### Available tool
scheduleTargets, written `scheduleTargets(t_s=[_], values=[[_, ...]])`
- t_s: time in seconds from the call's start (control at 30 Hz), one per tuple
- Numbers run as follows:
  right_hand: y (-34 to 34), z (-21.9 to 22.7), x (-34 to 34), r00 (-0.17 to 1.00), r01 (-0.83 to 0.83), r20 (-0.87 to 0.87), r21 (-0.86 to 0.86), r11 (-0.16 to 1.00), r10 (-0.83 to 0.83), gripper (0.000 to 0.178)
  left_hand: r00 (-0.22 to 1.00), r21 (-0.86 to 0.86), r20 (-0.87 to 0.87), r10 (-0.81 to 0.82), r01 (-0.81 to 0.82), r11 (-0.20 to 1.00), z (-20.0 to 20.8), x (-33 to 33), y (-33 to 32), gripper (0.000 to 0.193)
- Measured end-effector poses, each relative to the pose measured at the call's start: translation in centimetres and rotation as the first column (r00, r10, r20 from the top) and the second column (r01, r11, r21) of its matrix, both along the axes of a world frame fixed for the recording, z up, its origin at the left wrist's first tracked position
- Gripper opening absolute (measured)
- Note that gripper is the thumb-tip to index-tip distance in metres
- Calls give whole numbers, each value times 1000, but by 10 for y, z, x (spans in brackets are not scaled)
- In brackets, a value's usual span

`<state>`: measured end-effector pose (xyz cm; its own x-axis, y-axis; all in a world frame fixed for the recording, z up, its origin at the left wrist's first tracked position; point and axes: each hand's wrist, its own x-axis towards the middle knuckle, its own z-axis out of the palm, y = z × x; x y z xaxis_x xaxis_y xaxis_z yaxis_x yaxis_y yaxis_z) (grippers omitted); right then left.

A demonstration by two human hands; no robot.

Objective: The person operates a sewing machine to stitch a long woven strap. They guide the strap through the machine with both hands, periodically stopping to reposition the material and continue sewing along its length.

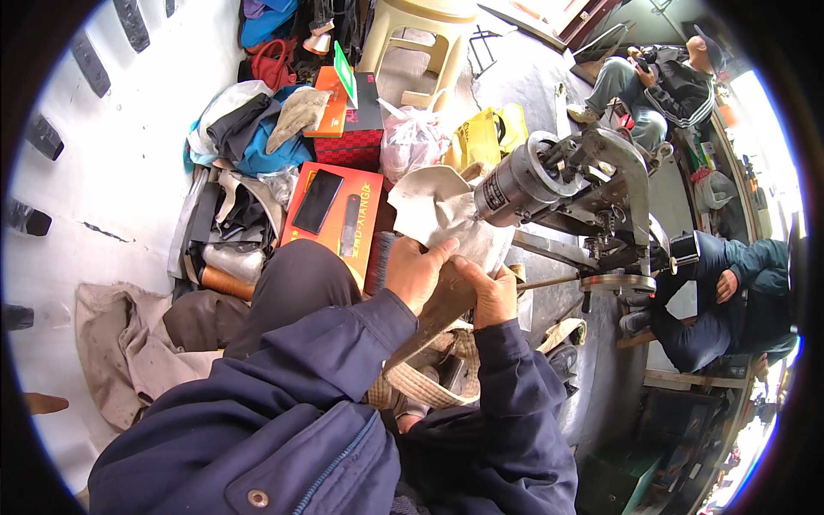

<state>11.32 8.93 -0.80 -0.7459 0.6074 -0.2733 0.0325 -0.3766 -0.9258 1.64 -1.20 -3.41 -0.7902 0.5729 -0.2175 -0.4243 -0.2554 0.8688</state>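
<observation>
My left hand [415, 270] and my right hand [489, 293] both grip a grey-brown leather piece [439, 314], a long strip or sole, held over my lap. A pale cream fabric or leather part [434, 208] rises from it and lies under the head of a grey metal stitching machine [562, 184]. The machine's cylindrical arm [513, 186] sits just above and right of my hands. Beige woven straps [427, 388] hang below my wrists. Dark blue jacket sleeves cover both my forearms.
An orange box [356, 225] with a black phone [317, 201] on it lies to the left. Heaped clothes, bags and a red checked box [350, 146] fill the back left. A cream plastic stool [418, 43] stands behind. Two other people sit at the right.
</observation>
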Motion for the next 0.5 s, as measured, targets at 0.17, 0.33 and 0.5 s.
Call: scheduleTargets(t_s=[0.17, 0.33, 0.5], values=[[3, -2, 1, 998, 10, 55, 29, 1000, -12, 28, 994, -101, -41, -102, 97, 990, 1, -4, -8, 29], [0, -1, -1, 999, 20, 32, -19, 1000, -19, 29, 989, 50, 78, -126, 122, 991, 6, -2, -13, 33], [8, 0, 17, 995, -64, 81, 130, 990, 54, 31, 987, 136, 136, -89, 71, 988, 6, 5, -8, 36]])
